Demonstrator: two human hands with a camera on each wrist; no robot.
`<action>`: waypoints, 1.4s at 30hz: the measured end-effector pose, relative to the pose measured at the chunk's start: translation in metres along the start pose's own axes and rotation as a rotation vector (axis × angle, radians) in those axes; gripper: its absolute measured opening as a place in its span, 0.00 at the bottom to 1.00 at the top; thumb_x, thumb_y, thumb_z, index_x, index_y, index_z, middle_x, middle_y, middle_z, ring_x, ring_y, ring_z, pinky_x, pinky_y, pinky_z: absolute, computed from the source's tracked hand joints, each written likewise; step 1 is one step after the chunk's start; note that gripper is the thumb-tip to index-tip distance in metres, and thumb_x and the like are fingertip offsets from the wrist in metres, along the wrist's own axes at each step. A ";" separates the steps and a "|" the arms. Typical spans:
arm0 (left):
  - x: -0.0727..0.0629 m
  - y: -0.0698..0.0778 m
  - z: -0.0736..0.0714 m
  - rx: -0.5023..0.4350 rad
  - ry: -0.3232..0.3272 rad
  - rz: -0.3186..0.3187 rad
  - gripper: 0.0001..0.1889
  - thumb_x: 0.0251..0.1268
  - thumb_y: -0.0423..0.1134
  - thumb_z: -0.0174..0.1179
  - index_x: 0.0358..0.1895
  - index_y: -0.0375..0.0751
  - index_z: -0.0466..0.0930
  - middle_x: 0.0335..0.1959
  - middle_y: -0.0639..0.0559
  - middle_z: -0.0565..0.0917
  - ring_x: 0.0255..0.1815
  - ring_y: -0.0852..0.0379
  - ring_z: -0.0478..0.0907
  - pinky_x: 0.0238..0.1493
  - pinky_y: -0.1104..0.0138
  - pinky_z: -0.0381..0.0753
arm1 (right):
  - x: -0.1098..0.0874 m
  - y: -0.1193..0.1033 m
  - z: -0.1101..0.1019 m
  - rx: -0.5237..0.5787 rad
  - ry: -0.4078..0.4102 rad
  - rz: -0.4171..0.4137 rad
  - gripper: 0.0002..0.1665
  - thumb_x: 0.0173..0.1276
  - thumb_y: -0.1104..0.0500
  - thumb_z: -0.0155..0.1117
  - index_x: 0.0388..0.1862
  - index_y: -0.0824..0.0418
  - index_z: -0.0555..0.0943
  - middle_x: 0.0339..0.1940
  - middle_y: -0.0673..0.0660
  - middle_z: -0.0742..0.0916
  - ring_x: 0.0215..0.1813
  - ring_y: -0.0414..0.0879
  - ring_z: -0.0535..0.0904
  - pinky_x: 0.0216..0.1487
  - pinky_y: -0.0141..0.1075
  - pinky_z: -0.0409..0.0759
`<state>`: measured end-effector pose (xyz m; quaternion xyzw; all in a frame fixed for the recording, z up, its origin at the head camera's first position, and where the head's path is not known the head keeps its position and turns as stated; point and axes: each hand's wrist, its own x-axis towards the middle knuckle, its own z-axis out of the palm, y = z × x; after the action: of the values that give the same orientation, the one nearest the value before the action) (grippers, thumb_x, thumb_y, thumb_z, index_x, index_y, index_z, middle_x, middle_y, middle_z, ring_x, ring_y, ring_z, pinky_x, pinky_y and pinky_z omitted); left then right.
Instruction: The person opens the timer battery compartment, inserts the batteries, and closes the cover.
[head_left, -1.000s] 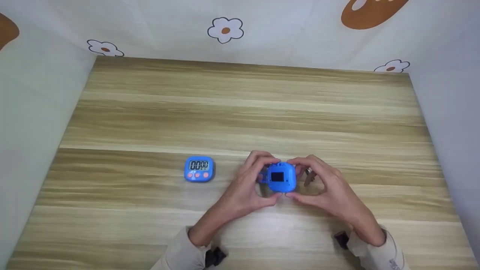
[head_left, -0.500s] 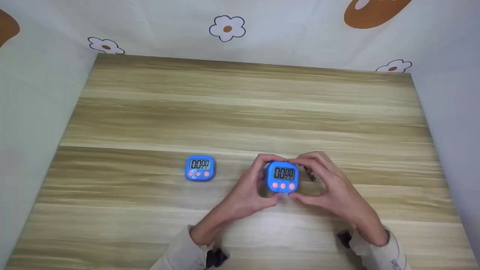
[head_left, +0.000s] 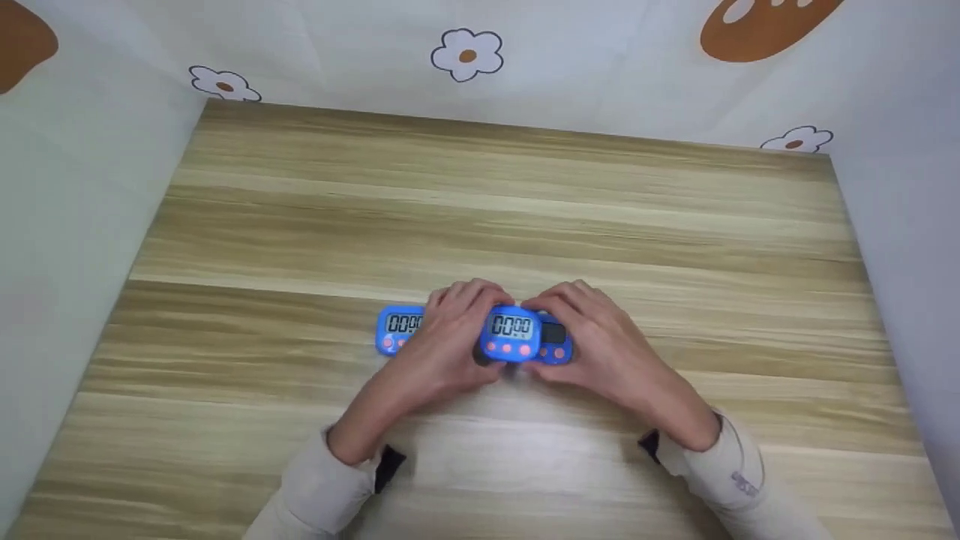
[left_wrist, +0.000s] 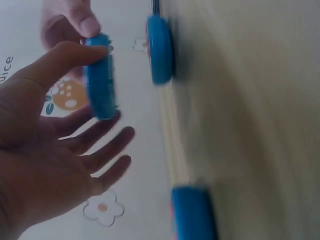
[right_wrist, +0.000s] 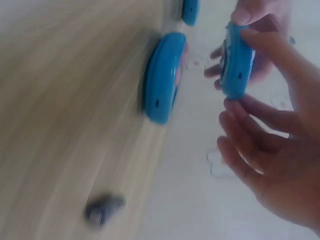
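Observation:
A blue kitchen timer (head_left: 511,334) with a digital display and pink buttons is held up above the table, its face toward the head camera. My left hand (head_left: 454,337) pinches it at the left between thumb and fingertips. At its right, the thumb and fingers of my right hand (head_left: 600,337) grip the same timer. A second blue timer (head_left: 556,351), its visible screen part dark, stands on the table partly hidden behind the held one and my right hand. The third timer (head_left: 391,330), with digits showing, is partly covered by my left hand.
The wood-grain table (head_left: 487,210) is bordered by pale walls (head_left: 585,60) with printed flowers. A small, blurred dark object (right_wrist: 102,209) lies on the table in the right wrist view; in the head view it is out of sight.
The held timer was turned from its back to its display side. Since then, both hands have carried it left, uncovering part of the second timer and covering part of the third.

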<state>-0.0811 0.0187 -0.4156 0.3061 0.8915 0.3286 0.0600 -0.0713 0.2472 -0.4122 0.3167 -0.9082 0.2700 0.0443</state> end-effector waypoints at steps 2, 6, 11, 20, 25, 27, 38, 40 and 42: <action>0.001 -0.006 -0.005 0.117 -0.018 -0.009 0.36 0.41 0.40 0.79 0.58 0.42 0.72 0.53 0.52 0.75 0.59 0.51 0.68 0.64 0.50 0.59 | 0.011 -0.002 0.009 -0.031 -0.049 0.026 0.37 0.50 0.43 0.79 0.56 0.57 0.79 0.51 0.49 0.80 0.53 0.42 0.74 0.57 0.41 0.73; 0.001 -0.012 -0.005 0.247 -0.044 -0.006 0.33 0.41 0.39 0.79 0.55 0.39 0.75 0.50 0.49 0.77 0.56 0.48 0.71 0.64 0.49 0.58 | 0.021 -0.002 0.025 -0.083 -0.094 0.035 0.37 0.50 0.43 0.79 0.55 0.59 0.80 0.48 0.51 0.81 0.50 0.44 0.74 0.55 0.40 0.72; 0.002 -0.014 0.003 0.275 -0.068 -0.002 0.31 0.43 0.40 0.78 0.53 0.38 0.76 0.49 0.48 0.77 0.55 0.47 0.72 0.65 0.47 0.58 | 0.018 0.001 0.033 -0.122 -0.072 0.008 0.35 0.46 0.46 0.82 0.51 0.60 0.81 0.45 0.52 0.83 0.47 0.46 0.76 0.52 0.41 0.74; 0.004 -0.001 0.011 0.313 -0.079 -0.027 0.41 0.45 0.50 0.78 0.62 0.38 0.70 0.60 0.46 0.71 0.63 0.46 0.66 0.69 0.44 0.51 | -0.004 0.011 0.015 -0.098 -0.103 0.073 0.41 0.50 0.42 0.79 0.59 0.59 0.77 0.53 0.50 0.80 0.54 0.46 0.73 0.58 0.44 0.72; 0.017 0.012 0.020 0.319 -0.056 0.079 0.38 0.49 0.54 0.75 0.61 0.38 0.73 0.58 0.48 0.73 0.63 0.48 0.66 0.68 0.45 0.52 | -0.026 0.023 0.000 -0.124 -0.101 0.142 0.42 0.47 0.43 0.81 0.59 0.59 0.77 0.52 0.51 0.80 0.54 0.46 0.74 0.56 0.46 0.72; 0.023 0.017 0.027 0.359 -0.082 0.106 0.37 0.50 0.55 0.74 0.61 0.38 0.74 0.56 0.48 0.74 0.62 0.49 0.68 0.69 0.45 0.53 | -0.031 0.026 0.000 -0.132 -0.113 0.150 0.42 0.47 0.44 0.82 0.58 0.60 0.77 0.51 0.51 0.81 0.53 0.47 0.74 0.55 0.45 0.73; 0.034 0.032 0.038 0.316 -0.066 0.119 0.35 0.50 0.52 0.75 0.59 0.39 0.75 0.53 0.49 0.75 0.58 0.51 0.70 0.66 0.51 0.58 | -0.045 0.031 -0.014 -0.038 -0.064 0.169 0.39 0.48 0.49 0.82 0.58 0.57 0.77 0.51 0.48 0.81 0.53 0.43 0.75 0.55 0.42 0.74; 0.033 0.035 0.034 0.222 -0.028 0.128 0.35 0.50 0.51 0.75 0.60 0.40 0.74 0.53 0.50 0.74 0.58 0.53 0.70 0.65 0.54 0.61 | -0.050 0.031 -0.024 0.046 -0.048 0.179 0.39 0.49 0.51 0.81 0.61 0.53 0.77 0.54 0.44 0.80 0.56 0.41 0.74 0.57 0.40 0.74; 0.031 0.039 0.031 0.143 0.008 0.141 0.35 0.50 0.50 0.75 0.60 0.40 0.73 0.53 0.52 0.74 0.57 0.55 0.69 0.63 0.57 0.63 | -0.054 0.031 -0.034 0.135 -0.027 0.171 0.39 0.51 0.53 0.81 0.63 0.50 0.76 0.57 0.42 0.78 0.57 0.41 0.74 0.57 0.39 0.75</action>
<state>-0.0773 0.0769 -0.4126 0.3703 0.8892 0.2686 0.0110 -0.0501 0.3152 -0.4115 0.2441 -0.9122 0.3289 -0.0126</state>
